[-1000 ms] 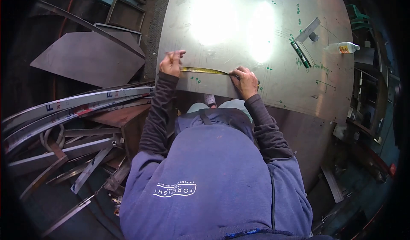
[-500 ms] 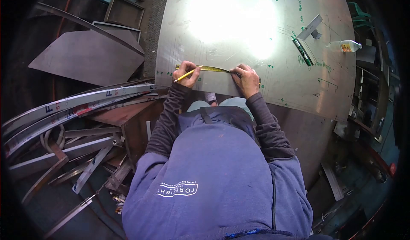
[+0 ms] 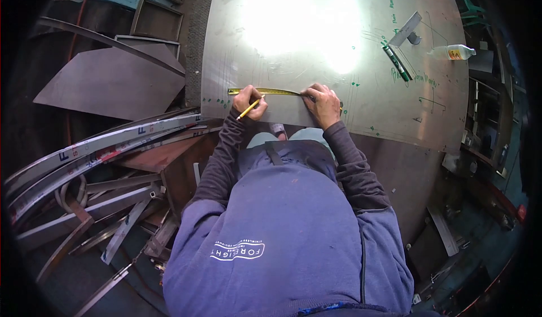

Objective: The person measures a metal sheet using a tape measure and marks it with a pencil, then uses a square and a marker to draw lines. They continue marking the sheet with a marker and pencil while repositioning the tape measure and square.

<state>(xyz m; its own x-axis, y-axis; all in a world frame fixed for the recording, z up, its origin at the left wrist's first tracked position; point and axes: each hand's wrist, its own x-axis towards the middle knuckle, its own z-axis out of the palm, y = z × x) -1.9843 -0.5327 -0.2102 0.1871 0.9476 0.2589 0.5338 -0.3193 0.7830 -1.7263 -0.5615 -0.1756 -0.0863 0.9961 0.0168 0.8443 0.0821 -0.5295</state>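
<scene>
My left hand [image 3: 250, 103] is closed around a yellow pencil [image 3: 247, 110], whose upper end is close to the edge of a tape blade. The yellow tape measure [image 3: 276, 92] lies stretched across the metal sheet [image 3: 282, 114], near the sheet's front edge. Its free end sticks out to the left of my left hand. At the other end, my right hand [image 3: 324, 105] is closed over the tape measure. The fingers hide most of its case, and a bit of yellow shows at the hand's right side.
On the sheet's right side lie a green marker [image 3: 397, 63], a metal square [image 3: 406, 30] and a clear bottle [image 3: 454, 52], among green handwriting and drawn lines. Metal lengths [image 3: 101, 142] and scrap pieces crowd the left. A green chair [image 3: 471, 11] stands at the far right.
My left hand has shifted slightly right along the tape and towards me, uncovering more of its free end. The pencil is tilted more steeply. My right hand stays at the tape's other end.
</scene>
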